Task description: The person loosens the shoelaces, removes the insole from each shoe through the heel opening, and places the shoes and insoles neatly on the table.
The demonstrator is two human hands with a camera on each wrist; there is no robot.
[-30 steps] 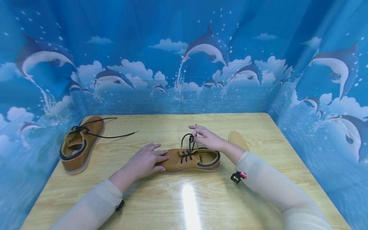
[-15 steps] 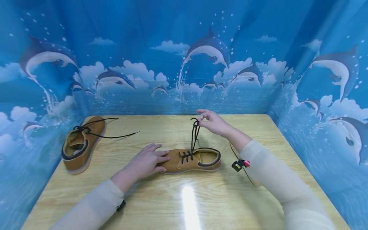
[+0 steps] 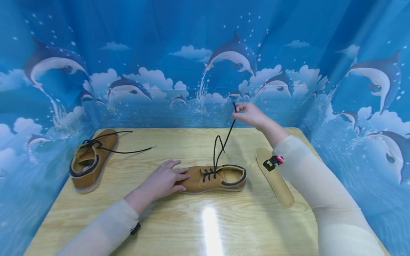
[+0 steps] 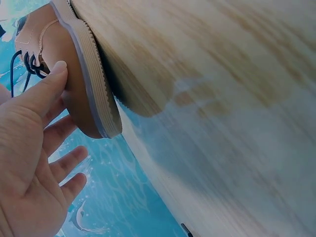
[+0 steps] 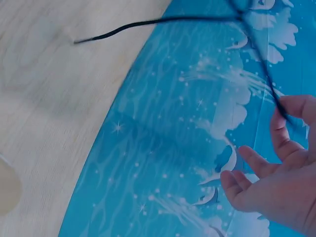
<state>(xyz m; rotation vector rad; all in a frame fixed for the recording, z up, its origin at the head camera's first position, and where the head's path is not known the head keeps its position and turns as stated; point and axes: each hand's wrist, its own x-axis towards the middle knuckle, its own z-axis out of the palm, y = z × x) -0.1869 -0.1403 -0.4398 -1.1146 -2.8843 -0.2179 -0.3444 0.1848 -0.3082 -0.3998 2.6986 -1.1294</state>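
A brown shoe point(image 3: 198, 180) lies on the table with its toe pointing left. My left hand point(image 3: 163, 179) holds its toe, thumb on the near side and fingers over the top; the left wrist view shows the thumb point(image 4: 47, 84) against the upper. My right hand point(image 3: 250, 114) is raised above the table's far edge. Its thumb and forefinger pinch one end of the black shoelace point(image 3: 228, 135), which runs up from the eyelets. A loop of lace stands above the shoe, and in the right wrist view another lace end point(image 5: 123, 27) hangs free.
A second brown shoe point(image 3: 88, 170) with loose black laces point(image 3: 134, 152) stands at the table's left. A tan insole point(image 3: 278, 185) lies right of the first shoe, partly under the right forearm. A blue dolphin-print curtain point(image 3: 179, 64) surrounds the table point(image 3: 166, 227).
My right hand has risen up and to the right, drawing the lace out; the bunched lace has become one pulled strand and a loop. The left hand has stayed on the toe.
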